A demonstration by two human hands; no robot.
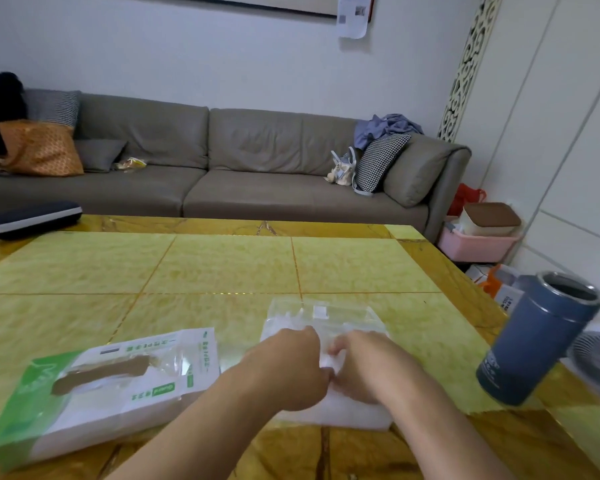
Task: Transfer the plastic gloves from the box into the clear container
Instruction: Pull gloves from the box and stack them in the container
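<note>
Both hands meet knuckle to knuckle on the table: left hand and right hand each clutch the white stack of plastic gloves, which sits partly inside the clear container. Beside them to the left lies the green-and-white box, torn open on top

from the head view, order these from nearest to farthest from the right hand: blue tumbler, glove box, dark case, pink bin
Measured from the right hand:
1. Blue tumbler, just to its right at the table's edge.
2. Glove box, lying to the left, past the left hand.
3. Pink bin, on the floor beyond the far right corner.
4. Dark case, at the table's far left corner.
</note>
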